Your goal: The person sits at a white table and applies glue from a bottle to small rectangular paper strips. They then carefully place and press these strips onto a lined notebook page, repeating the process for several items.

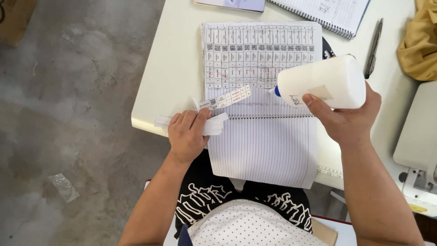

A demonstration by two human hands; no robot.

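Observation:
My right hand (348,119) grips a white plastic glue bottle (323,83) tipped on its side, its blue nozzle pointing left over an open spiral notebook (264,146). My left hand (187,134) pinches several narrow paper strips (217,101), one with small printed squares sticking up to the right. The notebook's upper page carries a sheet of printed label strips (259,52) in columns; the lower page is lined and bare.
The cream table (168,73) ends at its left edge above a grey concrete floor (73,114). A pen (373,48), a second spiral notebook (327,13) and yellow cloth (419,43) lie at the back right. A white sewing machine (416,150) stands at right.

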